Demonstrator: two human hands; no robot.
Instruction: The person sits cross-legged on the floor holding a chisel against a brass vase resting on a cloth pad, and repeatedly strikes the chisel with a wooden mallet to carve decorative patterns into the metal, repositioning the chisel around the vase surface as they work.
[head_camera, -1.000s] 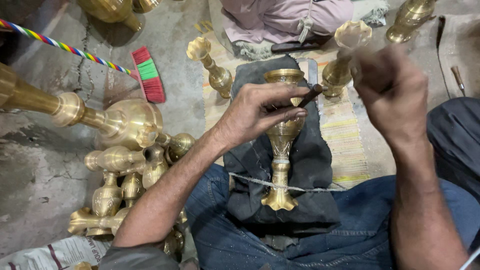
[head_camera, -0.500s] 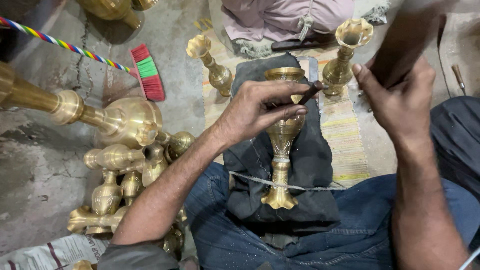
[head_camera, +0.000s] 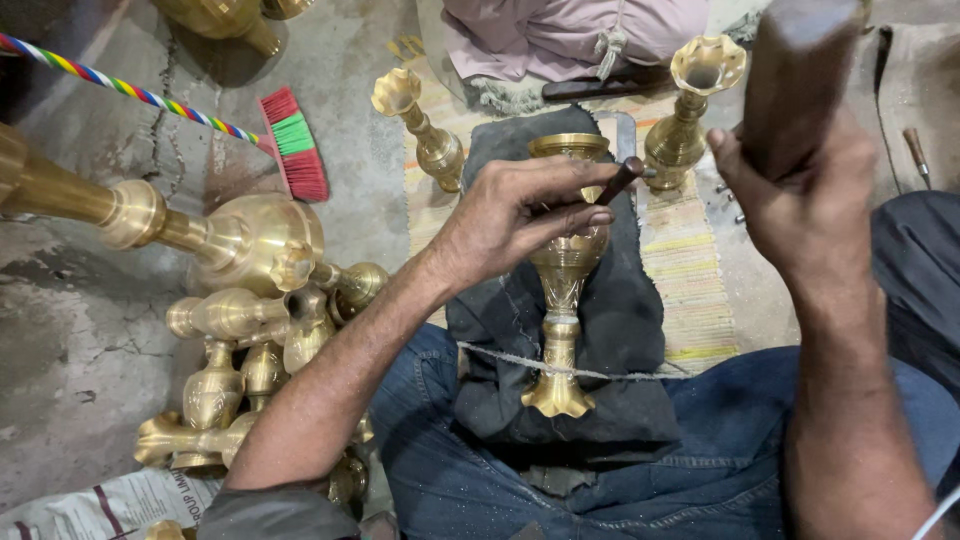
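Brass is everywhere here: the brass vase (head_camera: 565, 270) lies on its side along a dark cloth (head_camera: 625, 300) spread over my lap, its foot near me and its mouth at the far end. A thin cord (head_camera: 600, 372) crosses the cloth over the stem. My left hand (head_camera: 515, 220) rests on the upper body of the vase, fingers pinched shut around a small dark chisel (head_camera: 620, 182) whose tip points down at the metal. My right hand (head_camera: 810, 205) is up at the right, closed tight around a wooden mallet (head_camera: 795, 80) held above the work. Two more brass stands (head_camera: 420, 125) sit on the far striped mat (head_camera: 690, 270), and a heap of brass pieces (head_camera: 250, 330) lies on the floor to my left, by a red and green brush (head_camera: 293, 145)
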